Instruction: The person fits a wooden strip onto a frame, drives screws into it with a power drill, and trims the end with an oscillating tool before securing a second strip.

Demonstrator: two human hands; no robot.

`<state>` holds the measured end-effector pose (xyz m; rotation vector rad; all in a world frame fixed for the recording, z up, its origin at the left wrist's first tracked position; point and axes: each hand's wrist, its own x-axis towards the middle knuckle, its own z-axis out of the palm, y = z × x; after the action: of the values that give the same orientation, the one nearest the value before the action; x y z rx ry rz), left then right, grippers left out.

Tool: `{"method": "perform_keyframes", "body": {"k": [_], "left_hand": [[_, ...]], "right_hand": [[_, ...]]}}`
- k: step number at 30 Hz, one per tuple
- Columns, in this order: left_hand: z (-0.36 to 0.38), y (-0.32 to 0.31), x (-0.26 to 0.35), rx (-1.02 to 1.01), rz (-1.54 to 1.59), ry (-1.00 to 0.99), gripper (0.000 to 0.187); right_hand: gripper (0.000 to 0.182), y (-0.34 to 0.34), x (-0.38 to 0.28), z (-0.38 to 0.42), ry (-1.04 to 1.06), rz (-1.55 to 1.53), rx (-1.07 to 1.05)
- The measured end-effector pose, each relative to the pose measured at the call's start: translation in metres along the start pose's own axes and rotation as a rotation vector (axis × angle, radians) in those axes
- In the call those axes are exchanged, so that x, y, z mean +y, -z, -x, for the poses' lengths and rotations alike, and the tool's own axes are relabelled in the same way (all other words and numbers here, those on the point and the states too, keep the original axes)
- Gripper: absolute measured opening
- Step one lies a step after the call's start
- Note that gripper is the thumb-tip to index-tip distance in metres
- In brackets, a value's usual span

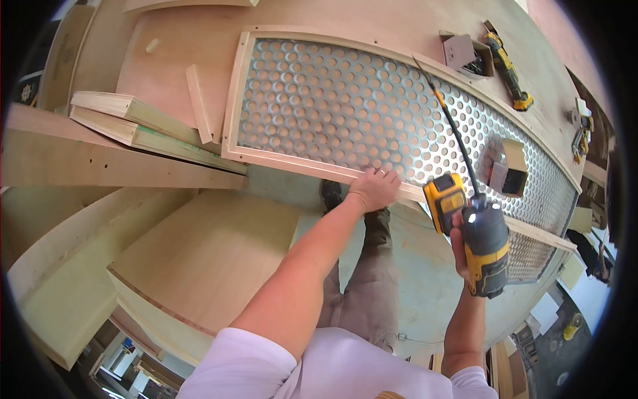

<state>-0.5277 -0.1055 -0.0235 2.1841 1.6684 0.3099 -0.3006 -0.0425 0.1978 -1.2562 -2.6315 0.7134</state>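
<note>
A yellow-and-black cordless drill (486, 249) with a long thin bit is in my right hand (459, 245), fingers closed round its handle. The bit points away over a perforated metal sheet (319, 100), its tip near the far rail. A light wooden frame (299, 167) borders the sheet. My left hand (376, 188) grips the near rail of this frame, with its fingers bent over the top. On the sheet, to the right of the drill, stands a small open cardboard box (513, 166).
Beyond the frame lie an open box of screws (468, 54) and another yellow-and-black power tool (508, 70). Stacked wooden panels (143, 123) and a loose wood strip (198, 103) are at the left. A curved wooden piece (80, 253) and a plywood box (206, 259) stand nearer me.
</note>
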Motion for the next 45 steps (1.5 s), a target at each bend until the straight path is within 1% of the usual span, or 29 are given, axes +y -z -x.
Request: {"method": "perform_keyframes", "body": {"k": [2,3,4,6,7,8,9,11,13,14,16,17,20,21,24,25,28,31,34,37,40,43,45], "left_hand": [[-0.002,0.004,-0.002,0.033,-0.021,-0.014,0.047],[-0.003,-0.001,-0.003,0.039,-0.017,-0.019,0.046],[-0.001,-0.004,-0.002,0.039,-0.006,-0.026,0.044],[-0.005,-0.004,0.000,-0.053,0.001,0.008,0.041],[-0.006,0.001,0.003,-0.110,-0.005,0.056,0.041],[-0.007,0.004,0.006,-0.169,-0.011,0.105,0.042],[-0.005,0.003,0.004,-0.158,-0.003,0.065,0.044],[-0.007,0.001,0.001,-0.106,-0.008,0.008,0.047],[-0.004,0.001,-0.001,-0.047,-0.032,-0.022,0.050],[-0.005,0.001,-0.001,-0.055,-0.039,-0.019,0.050],[-0.005,0.002,0.001,-0.074,-0.056,-0.012,0.051],[-0.005,0.003,0.002,-0.092,-0.063,-0.005,0.050],[-0.006,0.004,0.002,-0.073,-0.095,-0.022,0.050],[-0.005,0.004,0.003,-0.076,-0.095,-0.021,0.049],[-0.004,0.002,0.002,-0.072,-0.098,-0.018,0.049],[-0.005,0.001,0.001,-0.062,-0.098,-0.020,0.049],[-0.004,0.000,0.001,-0.056,-0.096,-0.016,0.049],[-0.004,0.000,0.002,-0.049,-0.090,-0.011,0.049],[-0.004,0.000,0.001,-0.025,-0.086,-0.017,0.048],[-0.004,-0.002,0.001,-0.012,-0.082,-0.019,0.047],[-0.003,-0.002,0.001,-0.002,-0.074,-0.017,0.045],[-0.003,-0.004,0.000,0.012,-0.070,-0.018,0.043],[-0.003,-0.004,0.001,0.010,-0.075,-0.013,0.042]], "right_hand": [[0.034,0.010,0.010,0.037,-0.050,-0.025,-0.067],[0.034,0.007,0.015,0.058,-0.121,-0.068,-0.106],[0.035,0.001,0.020,0.079,-0.237,-0.139,-0.140],[0.036,-0.015,0.033,0.118,-0.488,-0.363,-0.164],[0.038,-0.023,0.040,0.139,-0.613,-0.486,-0.149],[0.038,-0.026,0.044,0.155,-0.618,-0.436,-0.150],[0.037,-0.029,0.048,0.172,-0.623,-0.386,-0.152],[0.036,-0.038,0.044,0.178,-0.778,-0.730,-0.064],[0.041,-0.042,0.040,0.180,-0.766,-0.694,-0.095],[0.043,-0.044,0.038,0.181,-0.759,-0.676,-0.110],[0.050,-0.042,0.039,0.183,-0.565,-0.453,-0.163],[0.059,-0.045,0.043,0.191,-0.709,-0.570,-0.181],[0.057,-0.051,0.050,0.201,-0.554,-0.528,-0.134],[0.056,-0.046,0.047,0.197,-0.599,-0.562,-0.161],[0.054,-0.044,0.047,0.196,-0.551,-0.598,-0.163],[0.054,-0.041,0.047,0.193,-0.547,-0.617,-0.195],[0.053,-0.040,0.045,0.188,-0.529,-0.551,-0.206],[0.052,-0.039,0.039,0.179,-0.536,-0.581,-0.160],[0.052,-0.040,0.038,0.173,-0.493,-0.550,-0.158],[0.056,-0.034,0.033,0.165,-0.482,-0.537,-0.219],[0.058,-0.030,0.033,0.161,-0.541,-0.558,-0.265],[0.059,-0.032,0.037,0.162,-0.410,-0.468,-0.237],[0.059,-0.028,0.035,0.156,-0.429,-0.470,-0.259]]}}
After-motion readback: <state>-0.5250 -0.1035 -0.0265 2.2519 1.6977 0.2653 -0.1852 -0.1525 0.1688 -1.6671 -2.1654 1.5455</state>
